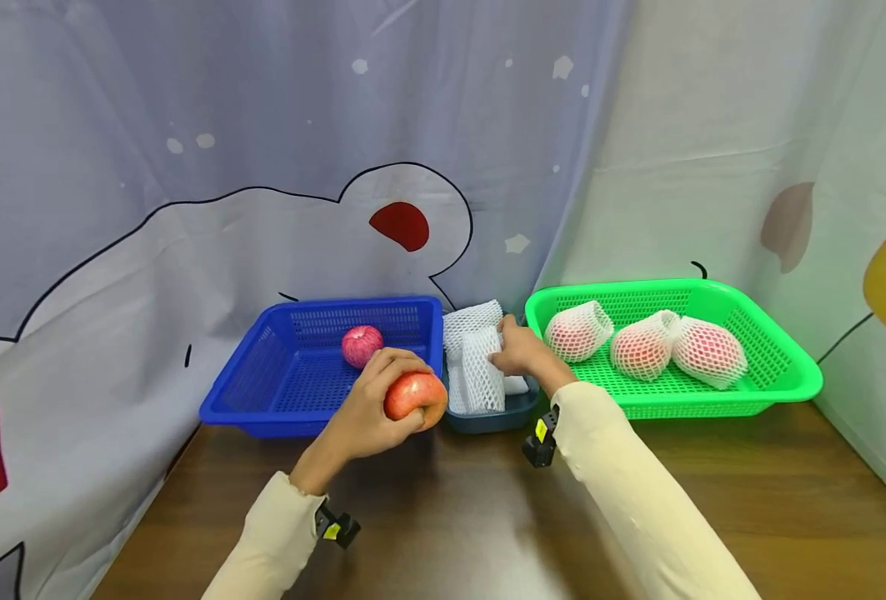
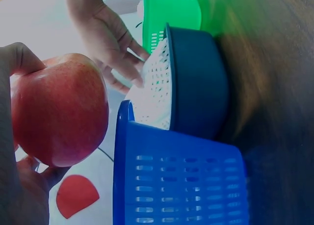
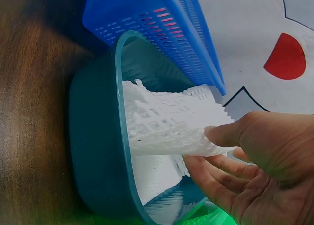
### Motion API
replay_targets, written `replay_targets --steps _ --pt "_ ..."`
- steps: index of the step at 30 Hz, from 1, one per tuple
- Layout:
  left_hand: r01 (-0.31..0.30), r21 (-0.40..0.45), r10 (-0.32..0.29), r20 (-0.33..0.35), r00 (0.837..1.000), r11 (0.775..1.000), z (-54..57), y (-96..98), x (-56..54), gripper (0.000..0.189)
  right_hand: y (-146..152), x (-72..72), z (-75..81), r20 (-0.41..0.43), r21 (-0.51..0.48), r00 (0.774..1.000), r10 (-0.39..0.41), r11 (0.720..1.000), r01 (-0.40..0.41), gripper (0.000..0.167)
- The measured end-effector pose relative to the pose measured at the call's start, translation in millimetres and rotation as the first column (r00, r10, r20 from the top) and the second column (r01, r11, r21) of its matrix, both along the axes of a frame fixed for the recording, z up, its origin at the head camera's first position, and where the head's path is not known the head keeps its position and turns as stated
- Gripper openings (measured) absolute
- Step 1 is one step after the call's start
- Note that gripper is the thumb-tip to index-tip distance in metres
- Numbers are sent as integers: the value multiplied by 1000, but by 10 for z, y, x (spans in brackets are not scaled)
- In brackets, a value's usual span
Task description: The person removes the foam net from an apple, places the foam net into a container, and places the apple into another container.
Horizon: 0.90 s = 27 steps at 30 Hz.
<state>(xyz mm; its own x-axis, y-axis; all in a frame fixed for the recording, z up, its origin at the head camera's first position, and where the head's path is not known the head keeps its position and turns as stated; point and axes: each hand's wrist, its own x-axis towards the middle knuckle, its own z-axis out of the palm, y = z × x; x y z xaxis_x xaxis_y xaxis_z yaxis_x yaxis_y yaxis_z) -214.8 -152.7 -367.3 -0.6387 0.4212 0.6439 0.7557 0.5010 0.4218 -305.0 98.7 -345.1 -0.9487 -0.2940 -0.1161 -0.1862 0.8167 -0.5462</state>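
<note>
My left hand (image 1: 367, 407) grips a red apple (image 1: 411, 393) in front of the blue basket's right side, fingers over the top and thumb below. The left wrist view shows this apple (image 2: 64, 112) bare, with no net on it. My right hand (image 1: 525, 350) reaches into a small dark teal basket (image 1: 488, 423) of white foam fruit nets. In the right wrist view its thumb and fingers pinch the end of one foam net (image 3: 169, 122), which lies over other nets inside the teal basket.
On the left, a blue basket (image 1: 221, 412) holds another red apple (image 1: 362, 346). A green basket (image 1: 795, 387) on the right holds several fruits in foam nets (image 1: 641, 348). All stand on a brown wooden table (image 1: 443, 533) against a patterned curtain (image 1: 262, 108).
</note>
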Motion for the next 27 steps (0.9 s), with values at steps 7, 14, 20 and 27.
replay_targets --steps 7,14,20,27 --pt "-3 -6 3 21 1000 1000 43 -55 -62 42 2 -32 -4 46 8 999 -12 1000 12 53" --pt "-10 -18 11 33 999 1000 104 -86 -94 41 -5 -7 -12 -3 97 999 -37 995 37 46" --pt "-5 -53 5 9 1000 999 131 -86 -127 41 1 24 -37 -79 111 995 -62 991 71 49" --pt "-14 -89 13 -11 1000 996 154 -122 -150 41 43 61 -82 -142 102 988 -57 992 72 51"
